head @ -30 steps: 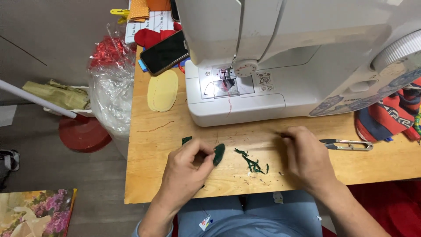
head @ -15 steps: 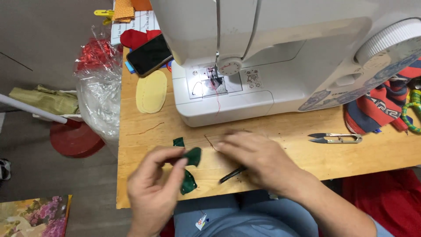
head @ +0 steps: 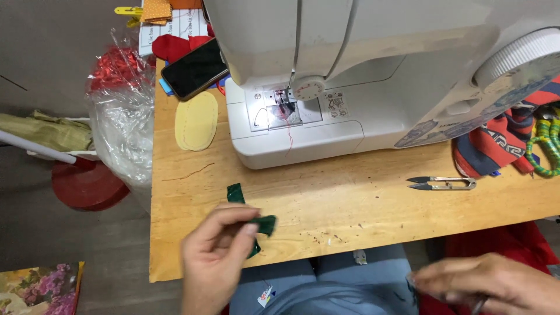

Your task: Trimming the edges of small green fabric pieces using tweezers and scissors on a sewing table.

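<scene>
Green fabric piece (head: 263,224) pinched in the left hand (head: 216,256), lower left; grip near the edge so it lies flat, while the right hand (head: 490,283), lower right, looks loosely curled

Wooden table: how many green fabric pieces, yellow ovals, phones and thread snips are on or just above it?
Green fabric pieces: 2, one pinched in the left hand, one lying flat
Yellow ovals: 1
Phones: 1
Thread snips: 1
Total: 5
</scene>
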